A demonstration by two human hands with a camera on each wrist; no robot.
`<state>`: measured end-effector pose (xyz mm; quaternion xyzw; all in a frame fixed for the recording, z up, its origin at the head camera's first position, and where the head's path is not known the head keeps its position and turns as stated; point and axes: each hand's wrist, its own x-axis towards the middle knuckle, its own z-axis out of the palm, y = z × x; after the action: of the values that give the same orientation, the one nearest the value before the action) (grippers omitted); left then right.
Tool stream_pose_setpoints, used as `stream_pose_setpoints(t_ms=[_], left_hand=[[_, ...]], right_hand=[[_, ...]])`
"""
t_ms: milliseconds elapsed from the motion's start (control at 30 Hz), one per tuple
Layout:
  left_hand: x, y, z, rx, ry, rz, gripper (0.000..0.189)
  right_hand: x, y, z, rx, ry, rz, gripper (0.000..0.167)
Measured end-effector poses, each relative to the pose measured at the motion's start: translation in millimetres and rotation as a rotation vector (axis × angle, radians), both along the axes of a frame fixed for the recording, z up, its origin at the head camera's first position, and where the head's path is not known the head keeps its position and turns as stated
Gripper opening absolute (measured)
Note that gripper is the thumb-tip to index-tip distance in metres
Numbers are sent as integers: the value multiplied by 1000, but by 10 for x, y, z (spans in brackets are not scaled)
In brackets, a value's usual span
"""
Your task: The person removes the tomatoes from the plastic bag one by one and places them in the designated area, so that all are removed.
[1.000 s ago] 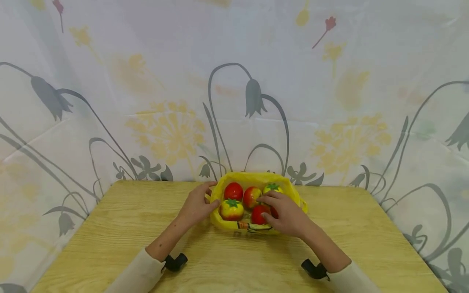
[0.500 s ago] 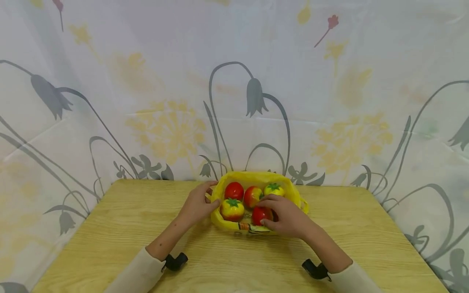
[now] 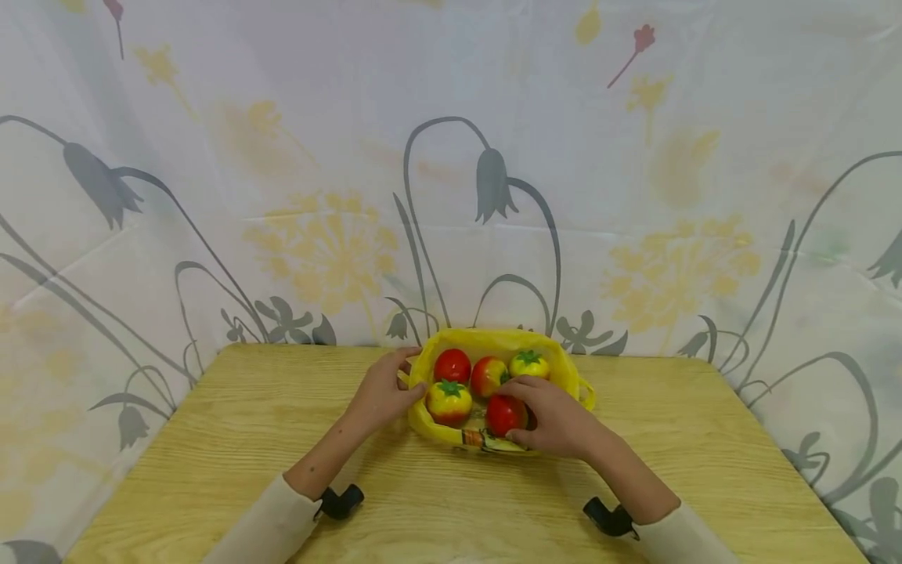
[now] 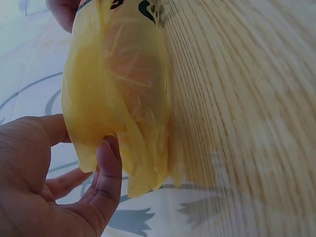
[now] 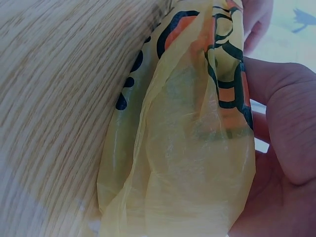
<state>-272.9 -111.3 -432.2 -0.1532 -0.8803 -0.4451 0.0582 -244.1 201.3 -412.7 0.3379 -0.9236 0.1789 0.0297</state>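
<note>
A yellow plastic bag [image 3: 416,419] stands with its mouth spread wide on the table. My left hand [image 3: 384,395] pinches its left edge; in the left wrist view the thumb [image 4: 109,158] lies on the near side of the film. Inside, my right hand [image 3: 557,415] grips a round red fruit [image 3: 504,415], fingertips over its top and thumb at its near side. Beside it lie a yellow-red fruit with a green leafy top [image 3: 449,403], another red fruit [image 3: 451,366], a red-yellow apple [image 3: 488,377] and a yellow fruit with green leaves [image 3: 528,363].
The wooden table [image 3: 437,509] ends at the back against a floral curtain [image 3: 451,258]. A handle loop [image 3: 586,394] of the bag sticks out at its right. Black wrist mounts [image 3: 341,501] sit at both sleeves.
My right fingers have closed about the red fruit, which has turned slightly and shifted a little toward me. The left hand keeps its place at the bag's edge.
</note>
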Motion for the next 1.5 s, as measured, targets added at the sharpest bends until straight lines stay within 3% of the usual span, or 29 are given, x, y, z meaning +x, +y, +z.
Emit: stream_pose_setpoints(t_ms=[933, 1267, 1500], left_hand=[[-10, 19, 9, -15, -7, 4, 58], [-21, 26, 37, -9, 2, -3, 57], [-8, 4, 8, -24, -9, 4, 58]], right_hand=[[6, 31, 46, -82, 19, -6, 55], [-5, 84, 114, -159, 80, -58, 59], [-12, 111, 124, -224, 90, -49, 57]])
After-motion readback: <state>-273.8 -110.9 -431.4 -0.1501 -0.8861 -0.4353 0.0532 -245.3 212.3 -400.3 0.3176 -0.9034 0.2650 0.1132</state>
